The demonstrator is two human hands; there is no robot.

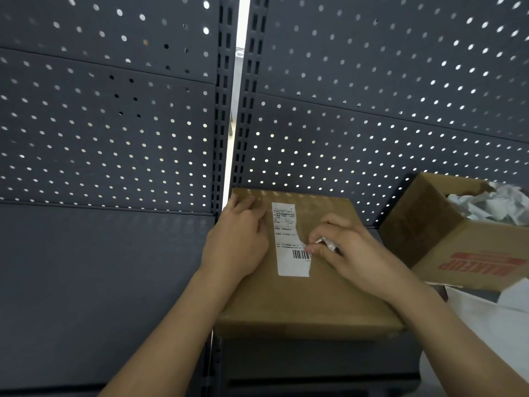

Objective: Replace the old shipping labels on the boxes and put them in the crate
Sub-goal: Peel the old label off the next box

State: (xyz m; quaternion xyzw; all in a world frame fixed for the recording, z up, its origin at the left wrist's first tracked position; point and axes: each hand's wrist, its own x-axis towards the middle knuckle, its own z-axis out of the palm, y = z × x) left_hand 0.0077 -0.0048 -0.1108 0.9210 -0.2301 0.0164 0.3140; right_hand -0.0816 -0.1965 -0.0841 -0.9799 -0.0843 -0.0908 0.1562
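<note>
Single head-worn wide-angle camera, looking forward and down along the person's forearms. It faces the pegboard shelf back (114, 138) at close range, with the box (300, 305) low and right of centre.

Both bare forearms reach forward. The left hand (237, 242) lies flat, fingers straight, pressing on the box (300, 305). The right hand (347, 250) curls, its fingertips pinching the peeled label strip (326, 242).

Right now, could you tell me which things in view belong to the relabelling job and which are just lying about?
In the job: closed box; old shipping label, partly torn away; left hand resting on the box; right hand pinching a crumpled scrap at the label's edge.
Lying about: open red-printed box; crumpled paper inside it; pegboard shelving.
</note>
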